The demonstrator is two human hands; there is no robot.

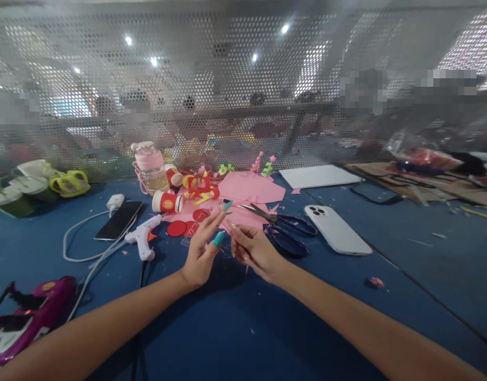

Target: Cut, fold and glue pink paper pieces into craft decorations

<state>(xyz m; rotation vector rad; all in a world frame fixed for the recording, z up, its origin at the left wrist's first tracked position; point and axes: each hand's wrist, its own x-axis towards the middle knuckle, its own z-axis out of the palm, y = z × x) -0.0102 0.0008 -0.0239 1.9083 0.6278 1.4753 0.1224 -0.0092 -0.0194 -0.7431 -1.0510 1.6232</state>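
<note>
My left hand (204,246), with long teal nails, is raised over the blue table, its fingers stretched out and thumb apart. Facing it, my right hand (257,251) is closed in a pinch; what it holds, if anything, is too small to make out. Just beyond both hands lie pink paper sheets (249,188) and scraps. Dark-handled scissors (287,230) rest beside my right hand, blades on the pink paper. Left of my left hand are a red paper disc (176,228), a white glue gun (143,237) and a red-and-white paper cup (167,202) on its side.
A white phone (339,230) lies right; a black phone (119,220) with a white cable lies left. Behind stand a pink-lidded bottle (149,168) and a perforated metal screen (227,79). A purple device (41,304) sits front left, white paper (321,175) back right.
</note>
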